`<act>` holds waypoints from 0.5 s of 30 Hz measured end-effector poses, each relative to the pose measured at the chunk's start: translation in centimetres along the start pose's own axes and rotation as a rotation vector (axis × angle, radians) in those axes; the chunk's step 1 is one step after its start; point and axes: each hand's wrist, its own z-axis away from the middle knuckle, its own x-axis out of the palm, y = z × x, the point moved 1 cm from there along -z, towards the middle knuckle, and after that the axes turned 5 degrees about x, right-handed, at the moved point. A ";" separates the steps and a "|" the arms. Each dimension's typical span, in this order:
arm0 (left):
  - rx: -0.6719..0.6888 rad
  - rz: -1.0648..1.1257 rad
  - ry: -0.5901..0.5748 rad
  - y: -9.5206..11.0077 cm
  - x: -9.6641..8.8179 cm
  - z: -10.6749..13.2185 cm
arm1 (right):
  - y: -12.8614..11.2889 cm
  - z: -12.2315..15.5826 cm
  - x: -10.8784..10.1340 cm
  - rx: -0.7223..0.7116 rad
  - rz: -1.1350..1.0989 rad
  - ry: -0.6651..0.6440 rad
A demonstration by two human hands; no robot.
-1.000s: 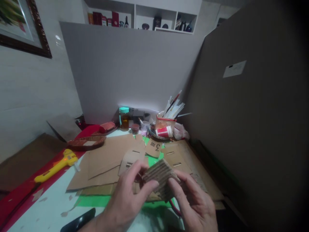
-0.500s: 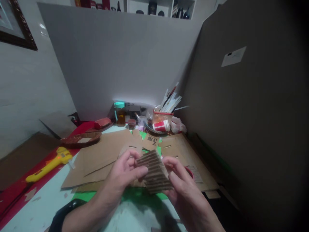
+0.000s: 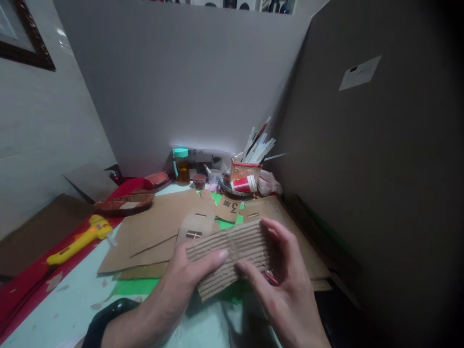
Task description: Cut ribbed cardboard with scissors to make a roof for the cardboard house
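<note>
A piece of corrugated cardboard [image 3: 235,251] with its ridges bared is held up between both hands, above the near part of the table. My left hand [image 3: 192,275] grips its left end, thumb lying across the ridged face. At the right end, my right hand [image 3: 282,275] has its thumb on the face and its fingers around the far edge. A crease runs across the piece near the two thumbs. Part of a red object shows under my right hand, mostly hidden. Behind the piece lies a large flat cardboard sheet [image 3: 155,217].
A yellow hot glue gun [image 3: 79,239] lies at left on red cloth, near a wicker tray [image 3: 125,204]. At the back stand a teal-lidded bottle [image 3: 182,166], a small jar [image 3: 199,181], a red-and-white paper cup [image 3: 244,184] on its side, and a box of white sticks [image 3: 246,170].
The corrugated cardboard has turned and spread wider, now showing its long ridged face. My right hand has moved right and up around its end. The view has tilted slightly down.
</note>
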 end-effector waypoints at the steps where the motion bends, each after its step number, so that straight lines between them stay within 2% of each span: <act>1: -0.003 0.005 0.000 0.0 -0.1 -0.1 | -0.3 -0.2 -0.4 -0.013 0.001 -0.012; 4: -0.020 0.084 -0.018 0.7 -0.5 -0.7 | -1.0 -1.5 -2.0 -0.100 0.077 -0.116; 6: -0.009 0.117 0.037 1.5 -1.0 -1.0 | -0.5 -2.2 -3.2 -0.194 0.344 -0.209; 8: 0.011 0.121 0.119 2.4 -1.8 -1.1 | 1.2 -2.5 -3.8 -0.293 0.750 -0.293; 9: 0.015 0.122 0.145 2.8 -2.2 -1.0 | 2.3 -2.4 -3.8 -0.395 0.969 -0.337; 12: 0.010 0.127 0.220 3.5 -3.4 -0.6 | 5.9 -2.0 -3.1 -0.512 1.116 -0.333; 15: -0.024 0.160 0.210 3.3 -4.7 -0.5 | 8.1 -1.8 -2.4 -0.621 1.198 -0.312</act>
